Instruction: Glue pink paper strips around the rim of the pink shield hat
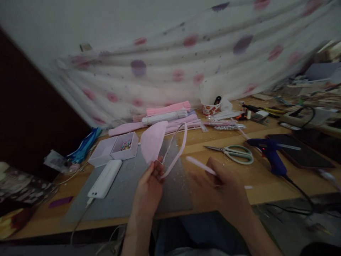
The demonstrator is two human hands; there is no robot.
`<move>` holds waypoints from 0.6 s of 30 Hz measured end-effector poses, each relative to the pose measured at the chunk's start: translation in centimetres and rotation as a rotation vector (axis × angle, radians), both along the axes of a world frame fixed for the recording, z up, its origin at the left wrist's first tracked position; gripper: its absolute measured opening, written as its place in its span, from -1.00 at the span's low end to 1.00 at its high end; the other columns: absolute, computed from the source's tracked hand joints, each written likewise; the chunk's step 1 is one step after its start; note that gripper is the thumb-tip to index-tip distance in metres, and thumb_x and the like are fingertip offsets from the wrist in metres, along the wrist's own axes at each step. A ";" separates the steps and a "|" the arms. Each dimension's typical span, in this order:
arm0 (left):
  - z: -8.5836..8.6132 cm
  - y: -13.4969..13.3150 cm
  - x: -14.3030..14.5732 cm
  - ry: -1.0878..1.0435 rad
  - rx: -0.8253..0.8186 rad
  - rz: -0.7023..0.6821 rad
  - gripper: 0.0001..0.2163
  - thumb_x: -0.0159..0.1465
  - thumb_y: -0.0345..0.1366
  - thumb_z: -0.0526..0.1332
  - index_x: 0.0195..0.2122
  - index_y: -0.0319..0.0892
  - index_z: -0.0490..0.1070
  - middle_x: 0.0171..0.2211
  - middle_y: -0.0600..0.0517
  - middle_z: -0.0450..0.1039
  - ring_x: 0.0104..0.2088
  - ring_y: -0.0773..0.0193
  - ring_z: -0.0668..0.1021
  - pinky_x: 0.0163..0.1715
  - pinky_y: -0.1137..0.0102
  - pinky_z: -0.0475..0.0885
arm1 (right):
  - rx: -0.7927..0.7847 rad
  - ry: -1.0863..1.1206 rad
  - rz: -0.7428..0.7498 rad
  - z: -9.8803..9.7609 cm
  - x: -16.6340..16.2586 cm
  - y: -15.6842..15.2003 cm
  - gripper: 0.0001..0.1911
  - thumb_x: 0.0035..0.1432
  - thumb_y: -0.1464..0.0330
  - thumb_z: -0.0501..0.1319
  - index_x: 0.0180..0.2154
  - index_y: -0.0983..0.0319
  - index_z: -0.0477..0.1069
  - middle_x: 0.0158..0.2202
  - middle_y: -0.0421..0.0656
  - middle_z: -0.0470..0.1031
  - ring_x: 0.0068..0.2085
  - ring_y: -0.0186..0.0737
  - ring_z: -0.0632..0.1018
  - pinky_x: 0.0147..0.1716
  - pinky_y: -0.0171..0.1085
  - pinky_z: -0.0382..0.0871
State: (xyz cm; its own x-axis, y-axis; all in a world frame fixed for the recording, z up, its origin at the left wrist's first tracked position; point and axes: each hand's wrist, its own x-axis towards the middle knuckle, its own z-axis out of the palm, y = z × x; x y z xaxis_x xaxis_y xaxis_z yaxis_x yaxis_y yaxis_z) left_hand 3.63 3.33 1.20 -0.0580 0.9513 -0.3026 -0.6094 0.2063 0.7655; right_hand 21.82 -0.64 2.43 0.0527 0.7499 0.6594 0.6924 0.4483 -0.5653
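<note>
My left hand (pixel 153 177) pinches the lower tip of a pale pink petal-shaped piece (pixel 154 140) above the grey mat. From the same fingertips a bent pink strip (pixel 179 156) and a thin wire rise to the right. My right hand (pixel 226 185), to the right of the mat, is closed on a pale pink strip (pixel 199 164) that looks like a pipe cleaner and points up and left. Motion blurs this hand a little. Beyond it lie scissors (pixel 239 154) with pale green handles, and to their right a blue glue gun (pixel 274 156).
On the grey mat (pixel 125 192) are a white power bank (pixel 105 179) with a cable and a white box (pixel 128 153) of colourful beads. Bundles of pink and white pipe cleaners (pixel 167 115) lie behind. A paper cup (pixel 211 107) and a dark tablet (pixel 298 151) are farther right.
</note>
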 end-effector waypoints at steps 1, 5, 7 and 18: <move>0.0 0.0 -0.2 -0.004 -0.009 0.007 -0.85 0.09 -0.22 0.37 -0.35 -0.17 0.59 -0.46 0.06 0.50 -0.49 0.40 0.48 -0.48 0.49 0.34 | -0.029 0.086 -0.012 -0.2 -0.1 0.1 -0.59 0.24 0.23 0.20 -0.58 0.14 0.09 -0.68 -0.36 0.14 -0.66 -0.38 0.22 -0.64 -0.35 0.02; -0.6 -0.2 -0.6 0.010 -0.013 0.036 -0.86 0.11 -0.20 0.33 -0.36 -0.14 0.57 -0.43 0.04 0.51 -0.46 0.36 0.51 -0.46 0.45 0.38 | -0.214 0.236 0.156 -0.7 -2.6 0.9 -0.84 0.23 0.26 0.20 -0.32 0.20 0.46 -0.62 -0.32 0.38 -0.63 -0.36 0.35 -0.62 -0.37 0.15; -1.2 -0.3 -1.0 0.042 0.001 0.050 -0.88 0.11 -0.20 0.32 -0.39 -0.12 0.55 -0.42 0.02 0.53 -0.40 0.29 0.55 -0.39 0.38 0.43 | -0.241 0.263 0.250 -0.8 -4.4 1.2 -0.79 0.23 0.29 0.20 -0.13 0.21 0.49 -0.54 -0.28 0.48 -0.59 -0.33 0.42 -0.60 -0.38 0.21; -5.4 -1.8 -2.6 0.427 0.075 0.094 -0.74 0.33 -0.07 0.18 -0.19 -0.14 0.51 -0.17 -0.06 0.56 -0.19 0.16 0.59 -0.16 0.18 0.54 | 0.041 -0.049 0.379 -2.0 -8.1 0.6 -0.70 0.34 0.48 -0.04 -0.08 0.27 0.43 -0.21 -0.02 0.65 -0.32 -0.19 0.65 -0.45 -0.32 0.46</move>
